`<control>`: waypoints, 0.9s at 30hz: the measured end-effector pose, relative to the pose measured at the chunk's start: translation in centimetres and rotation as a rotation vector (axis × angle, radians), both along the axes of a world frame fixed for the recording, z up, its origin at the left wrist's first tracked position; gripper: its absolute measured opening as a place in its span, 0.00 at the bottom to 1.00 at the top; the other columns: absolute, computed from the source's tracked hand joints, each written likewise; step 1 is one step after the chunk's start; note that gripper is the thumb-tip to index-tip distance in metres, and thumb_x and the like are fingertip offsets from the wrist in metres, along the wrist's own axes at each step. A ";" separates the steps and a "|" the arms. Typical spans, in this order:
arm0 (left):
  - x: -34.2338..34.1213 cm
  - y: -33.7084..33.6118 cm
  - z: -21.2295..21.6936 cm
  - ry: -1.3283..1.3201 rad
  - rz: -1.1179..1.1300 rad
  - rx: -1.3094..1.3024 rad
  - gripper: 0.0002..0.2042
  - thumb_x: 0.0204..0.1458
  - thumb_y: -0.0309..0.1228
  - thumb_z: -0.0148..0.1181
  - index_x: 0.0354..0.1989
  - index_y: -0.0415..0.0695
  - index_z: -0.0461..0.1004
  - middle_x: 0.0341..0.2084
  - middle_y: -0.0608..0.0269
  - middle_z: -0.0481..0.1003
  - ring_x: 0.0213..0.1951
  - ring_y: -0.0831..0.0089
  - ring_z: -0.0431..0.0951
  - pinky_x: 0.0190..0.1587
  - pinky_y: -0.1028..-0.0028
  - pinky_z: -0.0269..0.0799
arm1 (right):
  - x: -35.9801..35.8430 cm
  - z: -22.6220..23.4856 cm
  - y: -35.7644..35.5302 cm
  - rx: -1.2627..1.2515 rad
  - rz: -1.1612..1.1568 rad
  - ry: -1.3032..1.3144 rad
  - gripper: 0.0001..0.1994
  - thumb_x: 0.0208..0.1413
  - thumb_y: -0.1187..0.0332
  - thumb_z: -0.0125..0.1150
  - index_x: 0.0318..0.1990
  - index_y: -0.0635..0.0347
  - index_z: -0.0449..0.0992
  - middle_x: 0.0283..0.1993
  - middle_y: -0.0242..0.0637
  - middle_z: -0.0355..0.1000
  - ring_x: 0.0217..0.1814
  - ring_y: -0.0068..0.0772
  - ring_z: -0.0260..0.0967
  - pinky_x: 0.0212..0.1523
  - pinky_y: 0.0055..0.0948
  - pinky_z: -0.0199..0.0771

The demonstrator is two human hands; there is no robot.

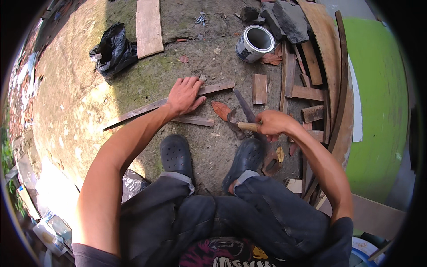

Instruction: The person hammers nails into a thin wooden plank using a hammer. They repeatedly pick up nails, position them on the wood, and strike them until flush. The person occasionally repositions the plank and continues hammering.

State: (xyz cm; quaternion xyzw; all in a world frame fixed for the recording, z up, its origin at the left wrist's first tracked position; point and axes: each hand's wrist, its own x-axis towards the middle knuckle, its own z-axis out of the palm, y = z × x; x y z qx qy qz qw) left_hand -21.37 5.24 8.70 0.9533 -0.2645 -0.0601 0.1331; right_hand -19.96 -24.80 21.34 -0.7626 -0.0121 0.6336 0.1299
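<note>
My left hand [183,96] lies across a long thin wooden strip [147,108], fingers bent over its far side and thumb on the near side. My right hand [272,123] is wrapped round the pale wooden handle of a hammer [247,127]; its dark metal head points left. Beside and partly beneath that hand is a handsaw [243,105], blade tip near the strip's right end. What seems to be its brown handle [270,163] shows below the hand. A shorter strip [194,120] lies just nearer than the left hand.
Loose nails [200,19] lie at the back, left of an open tin can [255,43]. A black plastic bag [114,50] and a plank [150,28] are at far left. Stacked wood offcuts [308,93] and stone blocks [289,21] line the right. My clogs [176,153] are close by.
</note>
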 end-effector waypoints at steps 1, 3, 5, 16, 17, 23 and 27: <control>0.7 1.0 -0.1 0.064 0.039 0.098 0.29 0.56 0.50 0.58 0.57 0.41 0.66 0.47 0.55 0.68 0.52 0.59 0.68 0.54 0.62 0.64 | 0.3 -0.8 0.3 -0.057 0.071 0.049 0.15 0.58 0.70 0.59 0.48 0.74 0.75 0.37 0.49 0.77 0.30 0.37 0.80 0.30 0.31 0.85; 1.7 3.1 -0.3 0.142 -0.061 0.182 0.29 0.56 0.54 0.56 0.54 0.42 0.67 0.43 0.55 0.68 0.49 0.59 0.69 0.51 0.63 0.65 | 0.7 -2.1 1.0 -0.101 0.068 0.200 0.16 0.57 0.71 0.58 0.50 0.74 0.72 0.36 0.48 0.76 0.31 0.36 0.80 0.30 0.32 0.85; 2.6 3.5 0.2 0.131 -0.242 0.209 0.26 0.56 0.53 0.55 0.51 0.42 0.68 0.42 0.56 0.68 0.48 0.60 0.70 0.50 0.64 0.65 | 0.8 -3.2 -0.1 -0.101 -0.001 0.319 0.15 0.57 0.72 0.58 0.48 0.74 0.72 0.35 0.48 0.77 0.32 0.36 0.80 0.31 0.33 0.86; 0.4 2.1 -3.8 -0.056 -0.112 0.045 0.19 0.57 0.44 0.56 0.50 0.44 0.70 0.42 0.61 0.70 0.49 0.64 0.69 0.54 0.65 0.63 | -5.1 -3.3 -4.2 -0.009 -0.320 0.152 0.18 0.61 0.62 0.61 0.46 0.72 0.69 0.26 0.41 0.73 0.15 0.27 0.68 0.16 0.32 0.68; 0.5 2.2 -3.8 -0.034 -0.115 0.058 0.20 0.57 0.44 0.56 0.51 0.44 0.70 0.44 0.61 0.70 0.51 0.64 0.69 0.56 0.65 0.63 | -4.5 -2.2 -3.4 0.000 -0.294 0.069 0.19 0.61 0.62 0.61 0.47 0.71 0.69 0.26 0.42 0.73 0.15 0.28 0.69 0.17 0.33 0.69; 0.6 2.3 -5.3 -0.053 -0.114 -0.031 0.20 0.56 0.37 0.58 0.55 0.43 0.68 0.62 0.56 0.66 0.66 0.61 0.62 0.69 0.63 0.56 | -1.6 -0.1 0.8 0.382 -0.341 -0.600 0.20 0.61 0.59 0.61 0.50 0.68 0.67 0.28 0.50 0.74 0.27 0.49 0.75 0.29 0.43 0.72; 0.3 2.3 -5.8 0.075 -0.076 -0.049 0.21 0.55 0.36 0.58 0.56 0.42 0.68 0.66 0.55 0.62 0.70 0.61 0.58 0.72 0.63 0.52 | 0.8 -1.7 5.6 0.523 -0.615 -0.718 0.15 0.62 0.63 0.61 0.46 0.63 0.65 0.23 0.35 0.67 0.19 0.23 0.68 0.19 0.29 0.67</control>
